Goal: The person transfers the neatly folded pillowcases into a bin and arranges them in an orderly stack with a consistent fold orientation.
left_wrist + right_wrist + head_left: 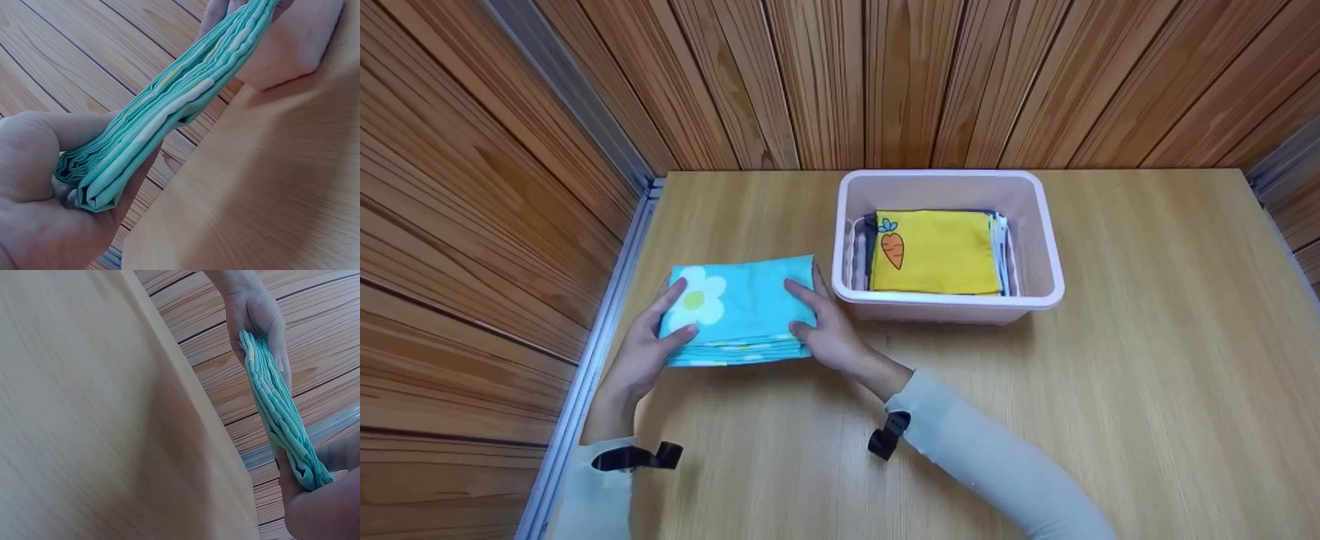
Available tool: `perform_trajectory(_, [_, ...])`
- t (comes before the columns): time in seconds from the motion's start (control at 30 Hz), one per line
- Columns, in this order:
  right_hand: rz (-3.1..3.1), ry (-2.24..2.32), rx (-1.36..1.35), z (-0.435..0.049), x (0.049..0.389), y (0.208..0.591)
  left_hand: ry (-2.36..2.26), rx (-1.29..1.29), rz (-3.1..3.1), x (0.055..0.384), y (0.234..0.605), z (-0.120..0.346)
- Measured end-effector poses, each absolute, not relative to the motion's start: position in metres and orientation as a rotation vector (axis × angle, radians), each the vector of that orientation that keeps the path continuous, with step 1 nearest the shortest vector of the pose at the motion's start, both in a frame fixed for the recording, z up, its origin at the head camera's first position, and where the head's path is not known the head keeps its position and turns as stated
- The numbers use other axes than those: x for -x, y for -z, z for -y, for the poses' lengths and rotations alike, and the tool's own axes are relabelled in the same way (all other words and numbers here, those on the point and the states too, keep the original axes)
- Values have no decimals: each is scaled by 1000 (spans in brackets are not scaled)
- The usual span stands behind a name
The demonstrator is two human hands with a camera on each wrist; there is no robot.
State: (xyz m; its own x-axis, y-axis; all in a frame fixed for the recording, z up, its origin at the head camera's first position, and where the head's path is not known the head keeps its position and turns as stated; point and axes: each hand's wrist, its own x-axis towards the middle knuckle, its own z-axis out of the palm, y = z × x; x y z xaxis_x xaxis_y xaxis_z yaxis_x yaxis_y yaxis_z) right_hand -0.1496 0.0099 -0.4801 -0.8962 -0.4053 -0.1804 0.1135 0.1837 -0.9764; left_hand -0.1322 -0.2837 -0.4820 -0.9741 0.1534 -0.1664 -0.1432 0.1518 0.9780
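Observation:
A folded turquoise cloth (754,300) with a white flower print is held up off the table between both hands. My left hand (639,358) grips its left end, thumb on top and the other fingers partly hidden underneath. At the opposite end my right hand (834,339) pinches the cloth, some of its fingers out of sight behind it. Seen edge-on in the left wrist view, the cloth (163,109) shows many stacked layers. The right wrist view also has the cloth (275,405) spanning between the two hands, above the table surface.
Right of the hands stands a pale pink plastic bin (930,301). Inside it lies a folded yellow cloth (949,251) with a carrot print, over other folded fabrics. Wood-panelled walls (825,82) rise behind and left of the wooden table (1147,337), and a metal rail (598,330) runs along its left edge.

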Motion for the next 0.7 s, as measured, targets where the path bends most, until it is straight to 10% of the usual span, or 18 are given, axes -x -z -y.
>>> perform_trajectory(0.7, [-2122,1747,305,-12,152,468,-1953,-50,-2182,134,472,283])
